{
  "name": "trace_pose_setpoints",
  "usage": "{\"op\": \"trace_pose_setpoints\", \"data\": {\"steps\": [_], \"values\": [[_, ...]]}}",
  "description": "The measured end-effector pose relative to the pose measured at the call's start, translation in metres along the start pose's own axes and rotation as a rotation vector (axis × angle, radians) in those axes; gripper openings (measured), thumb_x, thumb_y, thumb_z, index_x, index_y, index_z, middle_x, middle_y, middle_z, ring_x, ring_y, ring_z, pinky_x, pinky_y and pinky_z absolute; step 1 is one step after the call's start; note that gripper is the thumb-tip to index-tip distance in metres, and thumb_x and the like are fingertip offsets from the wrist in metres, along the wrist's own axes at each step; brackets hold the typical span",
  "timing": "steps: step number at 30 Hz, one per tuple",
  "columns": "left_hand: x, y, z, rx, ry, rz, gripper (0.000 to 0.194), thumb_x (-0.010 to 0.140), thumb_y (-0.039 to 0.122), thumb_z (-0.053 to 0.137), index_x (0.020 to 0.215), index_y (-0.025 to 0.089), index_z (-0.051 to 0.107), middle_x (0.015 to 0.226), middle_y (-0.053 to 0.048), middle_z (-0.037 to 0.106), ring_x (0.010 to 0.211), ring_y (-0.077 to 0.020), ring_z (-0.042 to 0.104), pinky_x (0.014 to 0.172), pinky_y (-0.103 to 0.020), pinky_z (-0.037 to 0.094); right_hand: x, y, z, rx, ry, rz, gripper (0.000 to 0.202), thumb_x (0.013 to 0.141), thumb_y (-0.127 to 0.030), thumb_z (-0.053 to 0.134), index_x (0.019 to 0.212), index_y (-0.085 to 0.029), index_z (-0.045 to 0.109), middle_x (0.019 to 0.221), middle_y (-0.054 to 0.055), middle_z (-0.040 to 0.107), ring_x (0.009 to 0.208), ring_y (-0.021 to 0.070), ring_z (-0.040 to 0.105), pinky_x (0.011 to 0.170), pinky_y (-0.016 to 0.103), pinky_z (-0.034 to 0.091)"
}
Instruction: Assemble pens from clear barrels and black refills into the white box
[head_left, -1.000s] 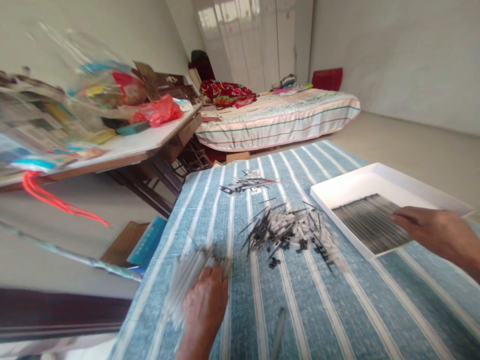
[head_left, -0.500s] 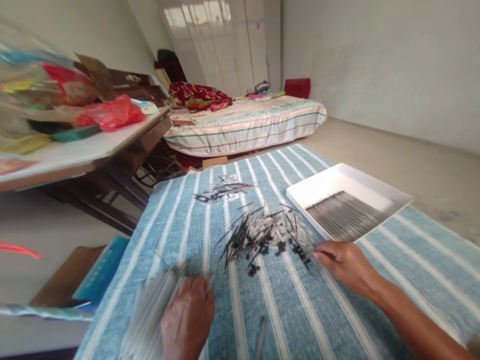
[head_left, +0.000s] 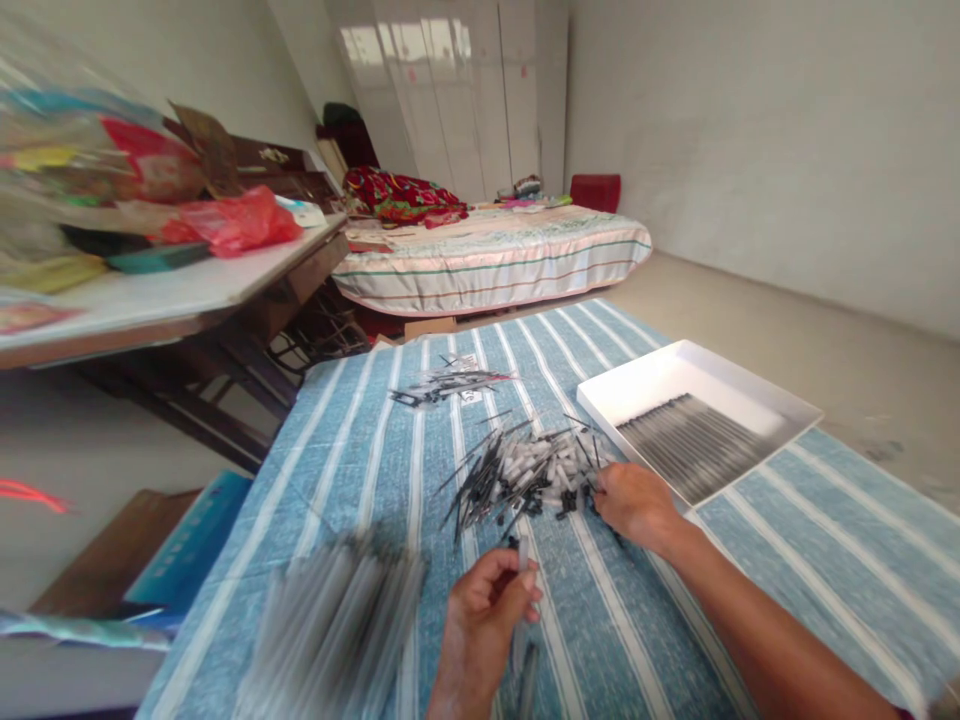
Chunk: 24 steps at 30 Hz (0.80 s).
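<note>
My left hand point(head_left: 491, 610) is closed on a thin translucent tube point(head_left: 523, 552), held upright near the front of the striped cloth. My right hand point(head_left: 634, 503) is closed at the right edge of a loose pile of small clear and black parts point(head_left: 525, 465); what its fingertips pinch is too small to make out. To the left of my left hand lies a bundle of long translucent tubes point(head_left: 337, 625). A white open box point(head_left: 780, 400) with a row of dark thin sticks point(head_left: 690, 445) stands beyond my right hand. Another dark slim piece point(head_left: 529, 680) lies at the front.
Farther back on the cloth point(head_left: 352, 430) is a small heap of dark thin pieces point(head_left: 450, 382). A side table point(head_left: 247, 275) with a red plastic bag point(head_left: 247, 220) stands at the left. A bed point(head_left: 510, 260) is behind.
My left hand has moved right from the tube bundle and now holds up one tube. My right hand has shifted slightly left and up, to the edge of the pile.
</note>
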<state>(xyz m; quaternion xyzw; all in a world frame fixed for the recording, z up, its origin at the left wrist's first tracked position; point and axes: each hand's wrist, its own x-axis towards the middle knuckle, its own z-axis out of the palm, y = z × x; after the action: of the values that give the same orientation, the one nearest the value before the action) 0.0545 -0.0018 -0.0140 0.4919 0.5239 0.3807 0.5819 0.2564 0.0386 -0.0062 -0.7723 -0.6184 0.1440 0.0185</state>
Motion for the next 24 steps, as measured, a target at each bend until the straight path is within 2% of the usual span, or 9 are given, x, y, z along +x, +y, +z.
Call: {"op": "trace_pose_setpoints", "data": {"steps": [3, 6, 8, 10, 12, 16, 20, 24], "values": [[-0.003, 0.002, -0.005, -0.051, -0.039, -0.026, 0.012, 0.072, 0.027, 0.061, 0.069, 0.016, 0.062, 0.056, 0.001, 0.061, 0.050, -0.0113, 0.053, 0.051, -0.022, 0.044, -0.009, 0.012, 0.002, 0.103, -0.066, -0.044, 0.018, 0.070, -0.019, 0.049, 0.063, -0.017, 0.065, 0.066, 0.008, 0.069, 0.065, 0.0201, 0.065, 0.054, 0.025, 0.043], [-0.002, 0.000, -0.010, -0.098, -0.061, -0.033, 0.013, 0.075, 0.027, 0.059, 0.071, 0.015, 0.062, 0.054, 0.002, 0.059, 0.047, -0.0094, 0.049, 0.047, -0.020, 0.042, -0.025, 0.024, 0.012, 0.486, -0.217, 0.027, 0.019, 0.071, -0.020, 0.047, 0.056, -0.018, 0.057, 0.042, -0.001, 0.057, 0.037, 0.0112, 0.051, 0.039, 0.020, 0.035], [-0.001, -0.003, -0.012, -0.116, -0.083, -0.040, 0.014, 0.075, 0.028, 0.059, 0.071, 0.015, 0.063, 0.054, 0.002, 0.059, 0.046, -0.0086, 0.048, 0.045, -0.019, 0.040, -0.037, 0.028, 0.021, 0.776, -0.266, 0.095, 0.018, 0.072, -0.022, 0.048, 0.055, -0.017, 0.053, 0.037, -0.004, 0.051, 0.028, 0.0079, 0.041, 0.033, 0.019, 0.028], [-0.001, -0.005, -0.012, -0.126, -0.093, -0.036, 0.013, 0.075, 0.028, 0.060, 0.071, 0.015, 0.063, 0.056, 0.001, 0.060, 0.046, -0.0086, 0.048, 0.044, -0.019, 0.040, -0.049, 0.025, 0.027, 0.982, -0.239, 0.092, 0.018, 0.073, -0.025, 0.052, 0.057, -0.017, 0.052, 0.039, -0.005, 0.052, 0.029, 0.0062, 0.039, 0.033, 0.017, 0.027], [-0.003, -0.004, -0.010, -0.120, -0.091, -0.019, 0.012, 0.074, 0.026, 0.060, 0.071, 0.015, 0.063, 0.057, 0.001, 0.061, 0.046, -0.0085, 0.048, 0.044, -0.019, 0.040, -0.058, 0.016, 0.027, 1.149, -0.191, 0.039, 0.018, 0.074, -0.027, 0.055, 0.060, -0.016, 0.052, 0.045, -0.004, 0.056, 0.033, 0.0058, 0.043, 0.036, 0.017, 0.031], [-0.008, 0.002, -0.006, -0.063, -0.123, -0.009, 0.010, 0.073, 0.023, 0.060, 0.070, 0.014, 0.062, 0.057, 0.000, 0.060, 0.047, -0.0088, 0.049, 0.045, -0.019, 0.040, -0.066, -0.012, 0.013, 1.381, -0.082, -0.121, 0.020, 0.074, -0.030, 0.060, 0.062, -0.015, 0.054, 0.056, 0.000, 0.064, 0.040, 0.0076, 0.053, 0.044, 0.019, 0.041], [-0.011, 0.004, -0.007, -0.021, -0.156, -0.009, 0.010, 0.072, 0.023, 0.059, 0.069, 0.014, 0.062, 0.054, 0.001, 0.058, 0.047, -0.0101, 0.049, 0.045, -0.021, 0.041, -0.063, -0.033, 0.002, 1.446, 0.059, -0.189, 0.021, 0.074, -0.032, 0.063, 0.064, -0.015, 0.057, 0.058, 0.001, 0.066, 0.043, 0.0084, 0.055, 0.046, 0.020, 0.043], [-0.010, 0.001, -0.009, -0.017, -0.191, -0.007, 0.012, 0.071, 0.025, 0.060, 0.069, 0.014, 0.063, 0.051, 0.002, 0.056, 0.047, -0.0104, 0.050, 0.045, -0.020, 0.041, -0.061, -0.039, 0.003, 1.400, 0.104, -0.223, 0.020, 0.076, -0.030, 0.061, 0.064, -0.015, 0.059, 0.051, -0.001, 0.062, 0.044, 0.0082, 0.054, 0.047, 0.019, 0.043]]}}
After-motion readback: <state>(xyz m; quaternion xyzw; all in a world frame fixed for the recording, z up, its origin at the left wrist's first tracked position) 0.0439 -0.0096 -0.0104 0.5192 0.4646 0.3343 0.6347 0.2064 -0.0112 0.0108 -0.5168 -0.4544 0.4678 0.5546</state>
